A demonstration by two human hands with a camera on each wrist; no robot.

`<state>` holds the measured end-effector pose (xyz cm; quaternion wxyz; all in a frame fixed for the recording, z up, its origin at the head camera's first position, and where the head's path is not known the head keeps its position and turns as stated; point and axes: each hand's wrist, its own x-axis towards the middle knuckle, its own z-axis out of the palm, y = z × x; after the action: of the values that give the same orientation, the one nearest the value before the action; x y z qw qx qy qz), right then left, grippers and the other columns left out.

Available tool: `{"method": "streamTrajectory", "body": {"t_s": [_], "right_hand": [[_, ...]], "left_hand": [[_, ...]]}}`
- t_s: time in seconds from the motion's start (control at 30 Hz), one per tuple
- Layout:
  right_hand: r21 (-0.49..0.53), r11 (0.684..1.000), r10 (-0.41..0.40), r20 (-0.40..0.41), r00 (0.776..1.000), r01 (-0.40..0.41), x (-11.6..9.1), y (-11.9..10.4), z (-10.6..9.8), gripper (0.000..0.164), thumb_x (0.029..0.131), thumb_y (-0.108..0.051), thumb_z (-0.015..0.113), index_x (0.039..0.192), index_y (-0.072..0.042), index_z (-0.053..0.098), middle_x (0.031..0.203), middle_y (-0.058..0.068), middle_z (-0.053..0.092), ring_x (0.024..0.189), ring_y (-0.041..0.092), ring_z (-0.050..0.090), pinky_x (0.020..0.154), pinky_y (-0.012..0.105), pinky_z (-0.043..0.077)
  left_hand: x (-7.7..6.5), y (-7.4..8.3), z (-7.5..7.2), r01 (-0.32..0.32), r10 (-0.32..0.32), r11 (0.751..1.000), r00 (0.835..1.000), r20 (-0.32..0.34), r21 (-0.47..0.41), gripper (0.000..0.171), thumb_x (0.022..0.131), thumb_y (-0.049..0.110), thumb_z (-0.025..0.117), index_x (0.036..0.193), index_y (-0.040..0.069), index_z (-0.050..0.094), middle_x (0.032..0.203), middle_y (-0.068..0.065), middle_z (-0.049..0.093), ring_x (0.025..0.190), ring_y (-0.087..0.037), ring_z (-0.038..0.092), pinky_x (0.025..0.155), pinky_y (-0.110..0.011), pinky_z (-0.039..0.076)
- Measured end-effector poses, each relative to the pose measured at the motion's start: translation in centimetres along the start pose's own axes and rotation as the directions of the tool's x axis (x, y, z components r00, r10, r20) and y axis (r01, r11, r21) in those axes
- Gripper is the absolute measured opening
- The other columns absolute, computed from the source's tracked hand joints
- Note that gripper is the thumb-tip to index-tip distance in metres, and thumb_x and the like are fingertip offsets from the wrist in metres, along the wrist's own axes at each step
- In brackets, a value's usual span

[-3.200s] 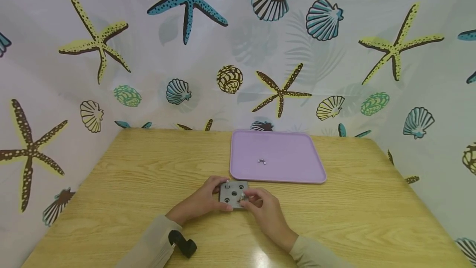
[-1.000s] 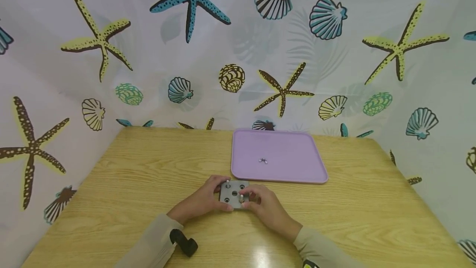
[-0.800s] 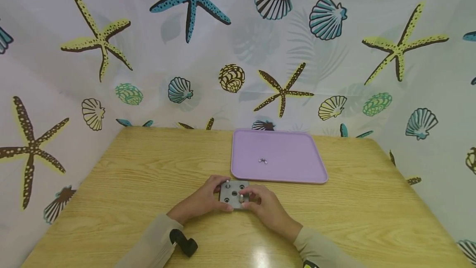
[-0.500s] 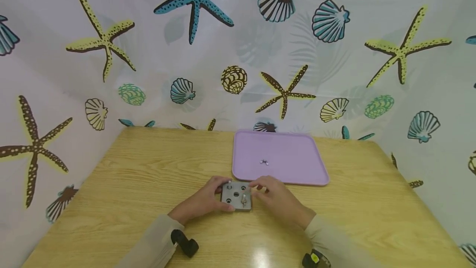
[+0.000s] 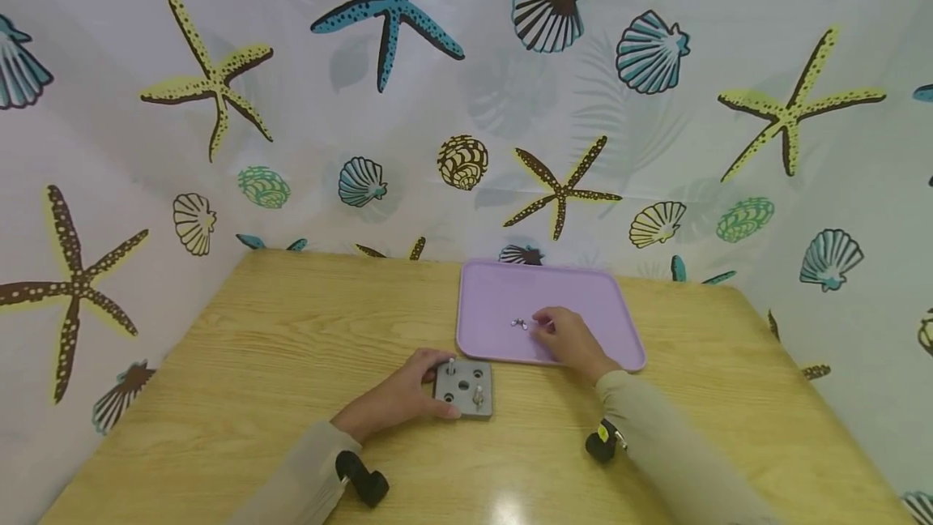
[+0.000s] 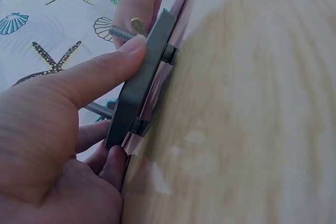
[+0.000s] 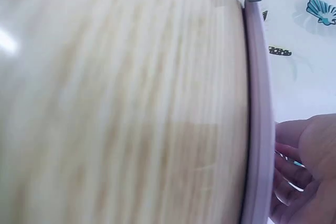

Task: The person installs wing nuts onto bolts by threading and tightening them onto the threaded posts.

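Observation:
A grey square metal plate (image 5: 466, 403) with several holes lies on the table, its left side gripped between the thumb and fingers of my left hand (image 5: 397, 397). A bare threaded bolt (image 5: 451, 365) stands upright near its far left corner. On the bolt at the near right corner sits a wing nut (image 6: 137, 26). Dark round feet (image 6: 168, 53) show beneath the plate in the left wrist view. Over the purple tray (image 5: 583, 298), my right hand (image 5: 572, 340) has its loosely bent fingertips just right of a loose silver wing nut (image 5: 519, 322) and holds nothing.
The tray stands behind and right of the plate on a wood-grain table (image 5: 328, 306). A curtain (image 5: 408, 120) printed with starfish and shells encloses the back and sides. Each wrist carries a small black camera (image 5: 368, 486).
My right hand has let go of the wing nut on the near right bolt and moved away and rightward over the tray. The left hand keeps its grip on the plate.

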<state>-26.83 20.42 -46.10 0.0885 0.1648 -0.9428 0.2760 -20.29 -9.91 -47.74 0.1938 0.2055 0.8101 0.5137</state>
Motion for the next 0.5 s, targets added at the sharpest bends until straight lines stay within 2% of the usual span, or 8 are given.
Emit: {"method": "streamTrajectory", "body": {"t_s": [0.3,0.5], "right_hand": [[0.008,0.999,0.034,-0.032,0.999,-0.034,1.4,-0.8,1.7,0.008,0.083,-0.005,0.068,0.088,0.0,0.065,0.081,0.007,0.06,0.076,0.02,0.055,0.073,0.038,0.047],[-0.065,0.997,0.03,-0.028,0.999,-0.032,2.0,-1.3,2.1,0.004,0.083,-0.004,0.066,0.086,-0.002,0.067,0.076,0.003,0.06,0.073,0.018,0.054,0.072,0.036,0.048]], "left_hand": [[-0.1,-0.2,0.2,0.006,-0.006,1.0,1.0,0.011,-0.004,0.088,0.069,0.042,0.081,0.14,0.016,0.036,0.129,-0.001,0.036,0.119,-0.019,0.039,0.102,-0.036,0.034],[-0.1,-0.2,-0.1,0.008,-0.008,1.0,1.0,0.003,0.005,0.089,0.068,0.043,0.08,0.141,0.018,0.036,0.13,0.0,0.036,0.121,-0.019,0.039,0.103,-0.036,0.034]]}}
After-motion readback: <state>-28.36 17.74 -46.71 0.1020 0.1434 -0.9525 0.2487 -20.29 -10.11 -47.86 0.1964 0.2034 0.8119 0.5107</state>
